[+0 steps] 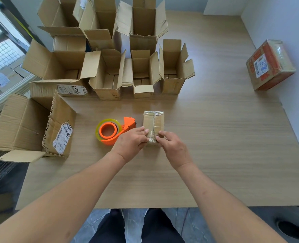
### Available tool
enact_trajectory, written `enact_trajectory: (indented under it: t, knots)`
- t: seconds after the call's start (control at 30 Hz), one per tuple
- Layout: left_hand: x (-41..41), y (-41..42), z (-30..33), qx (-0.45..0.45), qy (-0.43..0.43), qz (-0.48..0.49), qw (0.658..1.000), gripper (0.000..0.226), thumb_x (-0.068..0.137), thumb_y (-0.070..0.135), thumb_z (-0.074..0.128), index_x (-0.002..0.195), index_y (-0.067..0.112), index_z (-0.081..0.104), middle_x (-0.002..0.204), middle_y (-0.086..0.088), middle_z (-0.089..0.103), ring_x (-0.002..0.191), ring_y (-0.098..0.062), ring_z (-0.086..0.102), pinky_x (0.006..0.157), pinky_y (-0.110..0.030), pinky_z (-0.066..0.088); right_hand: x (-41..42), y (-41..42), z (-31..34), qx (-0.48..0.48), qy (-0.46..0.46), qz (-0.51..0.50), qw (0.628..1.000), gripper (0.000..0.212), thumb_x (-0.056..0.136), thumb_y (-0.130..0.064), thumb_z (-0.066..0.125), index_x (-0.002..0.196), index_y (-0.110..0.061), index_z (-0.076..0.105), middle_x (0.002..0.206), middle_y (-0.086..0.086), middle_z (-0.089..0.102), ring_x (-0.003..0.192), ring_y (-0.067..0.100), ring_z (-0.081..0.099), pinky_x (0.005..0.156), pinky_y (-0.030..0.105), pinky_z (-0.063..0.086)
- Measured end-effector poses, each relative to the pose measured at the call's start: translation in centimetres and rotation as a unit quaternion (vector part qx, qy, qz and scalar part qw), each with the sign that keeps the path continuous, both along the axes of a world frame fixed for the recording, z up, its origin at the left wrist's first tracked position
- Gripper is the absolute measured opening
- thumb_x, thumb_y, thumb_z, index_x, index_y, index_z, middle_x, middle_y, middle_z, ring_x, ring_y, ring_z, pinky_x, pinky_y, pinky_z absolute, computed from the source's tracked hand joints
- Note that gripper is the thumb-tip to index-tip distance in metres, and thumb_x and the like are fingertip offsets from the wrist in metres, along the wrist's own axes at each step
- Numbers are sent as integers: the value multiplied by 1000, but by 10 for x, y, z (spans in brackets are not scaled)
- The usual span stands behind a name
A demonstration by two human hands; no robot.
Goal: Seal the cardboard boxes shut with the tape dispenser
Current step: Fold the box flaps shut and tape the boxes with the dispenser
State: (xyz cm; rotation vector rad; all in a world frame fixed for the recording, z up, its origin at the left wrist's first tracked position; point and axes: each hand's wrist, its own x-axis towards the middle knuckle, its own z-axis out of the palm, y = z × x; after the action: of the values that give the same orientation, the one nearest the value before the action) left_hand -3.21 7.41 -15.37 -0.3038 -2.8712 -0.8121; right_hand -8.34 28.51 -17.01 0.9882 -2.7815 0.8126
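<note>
A small closed cardboard box (154, 122) with clear tape running along its top lies in the middle of the wooden table (224, 155). My left hand (131, 142) grips the box's near left corner with curled fingers. My right hand (171, 146) pinches the near end of the box at the tape strip. The orange tape dispenser (113, 130) with its clear roll lies on the table just left of the box, behind my left hand, untouched.
Several open cardboard boxes (108, 74) stand in rows at the back left. A larger open box (31, 127) lies on its side at the left edge. A sealed box with orange print (269, 65) sits far right by the wall.
</note>
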Motion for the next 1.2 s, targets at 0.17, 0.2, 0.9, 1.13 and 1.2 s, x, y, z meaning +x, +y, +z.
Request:
enact_trajectory:
  t: [0.17, 0.2, 0.9, 1.13, 1.2]
  knots:
    - [5, 3, -11, 3, 16, 49, 999, 21, 78, 5, 83, 95, 15, 76, 119, 0, 74, 119, -19, 66, 75, -38, 63, 1, 6, -3, 5, 52, 32, 998, 33, 102, -25, 45, 112, -16, 75, 119, 5, 68, 106, 22, 63, 68, 34, 60]
    - [5, 5, -11, 0, 16, 55, 998, 20, 79, 5, 83, 95, 15, 76, 118, 0, 74, 119, -18, 66, 75, -38, 63, 1, 4, -1, 8, 44, 23, 999, 31, 100, -25, 47, 110, -17, 75, 118, 2, 68, 104, 21, 61, 66, 33, 57]
    - [10, 22, 3, -34, -11, 89, 995, 29, 69, 13, 91, 95, 11, 78, 101, 1, 77, 110, -21, 71, 65, -38, 64, 9, 2, 16, -137, -248, -225, 932, 36, 72, -16, 91, 107, -12, 80, 87, 3, 79, 83, 14, 75, 85, 33, 57]
    - [10, 23, 1, -22, -23, 92, 995, 29, 69, 14, 91, 95, 12, 79, 102, -1, 77, 110, -21, 71, 66, -39, 64, 17, -8, 21, -162, -338, -285, 882, 25, 77, -13, 86, 100, -22, 81, 86, -14, 77, 74, 1, 72, 84, 36, 61]
    - [8, 21, 1, -26, -30, 85, 996, 32, 67, 14, 93, 96, 12, 79, 99, 0, 77, 109, -21, 71, 66, -39, 64, 16, -9, 25, -152, -350, -284, 879, 25, 79, -15, 85, 103, -22, 80, 82, -17, 74, 74, 1, 71, 85, 35, 60]
